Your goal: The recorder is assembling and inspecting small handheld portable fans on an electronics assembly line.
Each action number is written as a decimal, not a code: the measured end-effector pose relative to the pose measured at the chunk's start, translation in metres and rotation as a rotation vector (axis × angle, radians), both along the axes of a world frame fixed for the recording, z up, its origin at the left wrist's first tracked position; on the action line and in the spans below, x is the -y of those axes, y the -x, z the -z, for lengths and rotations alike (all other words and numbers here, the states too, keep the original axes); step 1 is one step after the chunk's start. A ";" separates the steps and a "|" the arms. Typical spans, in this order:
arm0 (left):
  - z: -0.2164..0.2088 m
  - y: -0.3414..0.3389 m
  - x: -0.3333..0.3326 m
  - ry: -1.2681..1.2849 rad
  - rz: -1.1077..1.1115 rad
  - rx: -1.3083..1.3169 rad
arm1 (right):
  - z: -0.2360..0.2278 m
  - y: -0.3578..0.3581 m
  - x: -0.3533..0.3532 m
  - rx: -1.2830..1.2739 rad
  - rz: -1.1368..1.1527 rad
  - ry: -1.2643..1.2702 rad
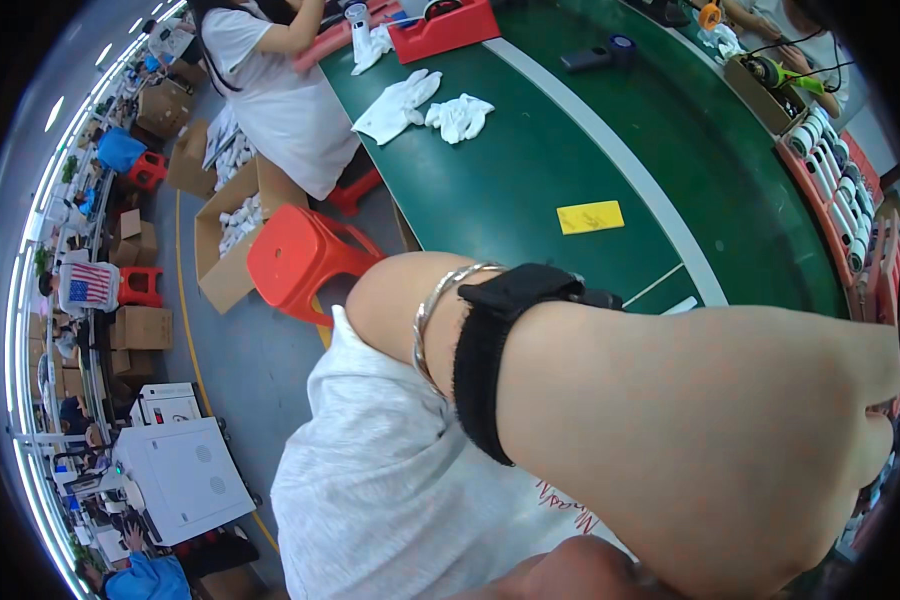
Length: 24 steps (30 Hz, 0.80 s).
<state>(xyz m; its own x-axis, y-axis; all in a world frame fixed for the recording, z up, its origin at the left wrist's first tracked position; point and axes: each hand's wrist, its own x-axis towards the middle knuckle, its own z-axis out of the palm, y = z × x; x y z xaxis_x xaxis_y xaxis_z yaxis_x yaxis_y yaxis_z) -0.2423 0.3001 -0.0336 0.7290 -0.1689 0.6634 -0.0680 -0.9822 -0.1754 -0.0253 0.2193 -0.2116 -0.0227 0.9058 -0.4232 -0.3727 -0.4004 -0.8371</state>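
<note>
My left hand (710,430) is raised very close to the camera and fills the lower right, its back toward me. Its fingers run into the dark right rim, so their grip and anything in them are hidden. A twisted silver bangle (425,330) and a black strap (480,375) circle that wrist. Beyond the arm lies a green work table (510,190) with a yellow card (590,217). Two white gloves, one spread out (400,105) and one crumpled (460,118), rest farther back on it. My right hand cannot be made out.
A red stool (300,260) and cartons of white parts (215,230) stand left of the table. A co-worker in white (280,100) is at its far left. A red bin (445,30) sits at the back; racked white cylinders (830,180) line the right.
</note>
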 end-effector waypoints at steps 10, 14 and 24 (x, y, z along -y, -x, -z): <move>0.003 0.003 0.014 -0.064 -0.139 -0.031 | 0.140 -0.105 -0.028 0.696 0.082 -0.422; 0.003 0.009 0.005 -0.088 -0.167 -0.040 | 0.137 -0.106 -0.022 0.609 0.146 -0.397; 0.011 0.009 0.017 -0.126 -0.136 -0.008 | 0.096 -0.083 -0.026 0.705 0.070 -0.411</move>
